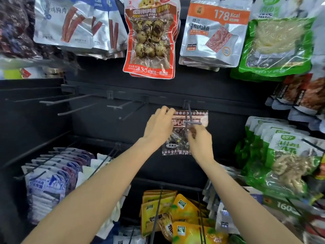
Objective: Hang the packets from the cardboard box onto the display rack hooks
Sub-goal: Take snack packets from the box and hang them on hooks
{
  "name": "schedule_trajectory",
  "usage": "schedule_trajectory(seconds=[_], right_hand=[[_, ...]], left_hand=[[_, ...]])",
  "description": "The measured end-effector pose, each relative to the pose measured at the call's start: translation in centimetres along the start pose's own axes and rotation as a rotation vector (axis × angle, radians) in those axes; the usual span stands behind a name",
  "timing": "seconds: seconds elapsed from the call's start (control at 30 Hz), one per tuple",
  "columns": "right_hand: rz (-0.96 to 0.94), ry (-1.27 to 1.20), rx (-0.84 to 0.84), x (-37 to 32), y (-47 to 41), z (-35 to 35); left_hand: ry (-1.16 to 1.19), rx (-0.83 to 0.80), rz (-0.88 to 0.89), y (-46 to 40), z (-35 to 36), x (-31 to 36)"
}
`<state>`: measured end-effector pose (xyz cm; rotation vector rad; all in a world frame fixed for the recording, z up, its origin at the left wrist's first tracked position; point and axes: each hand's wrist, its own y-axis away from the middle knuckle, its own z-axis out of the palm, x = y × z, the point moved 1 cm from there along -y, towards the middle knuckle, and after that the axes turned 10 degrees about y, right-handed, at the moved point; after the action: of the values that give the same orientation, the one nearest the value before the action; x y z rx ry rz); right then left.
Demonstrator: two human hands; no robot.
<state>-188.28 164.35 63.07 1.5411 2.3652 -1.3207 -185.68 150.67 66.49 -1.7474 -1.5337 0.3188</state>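
Packet (189, 120): clear, maroon patterned header, dark contents, on hook (190, 117).
Left hand (159, 126): pinching its 9 o'clock top corner.
Right hand (200, 141): pinching its middle.

Single head-worn wide-angle view, looking forward and slightly down, close to the display rack (228, 95)

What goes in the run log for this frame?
step: hanging | packet on hook | left hand grips packet top | right hand pinches front

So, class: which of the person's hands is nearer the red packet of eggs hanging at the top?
Left. The left hand is just below and slightly right of the red packet of eggs; the right hand is lower and further right.
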Motion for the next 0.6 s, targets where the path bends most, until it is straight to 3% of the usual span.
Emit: schedule_trajectory(seconds=[0.17,0.43,0.6], right_hand=[[-0.076,-0.094,-0.230,-3.5,4.6,0.2],[-0.269,-0.216,-0.648,-14.5,11.6,6.1],[-0.382,-0.274,-0.831,-24.6,17.6,12.0]], left_hand=[[0.064,-0.136,-0.183,6.5,-3.5,-1.2],[0.098,-0.188,-0.567,18.8,-11.0,-9.6],[0.075,-0.075,-0.828,28.7,-18.0,-16.5]])
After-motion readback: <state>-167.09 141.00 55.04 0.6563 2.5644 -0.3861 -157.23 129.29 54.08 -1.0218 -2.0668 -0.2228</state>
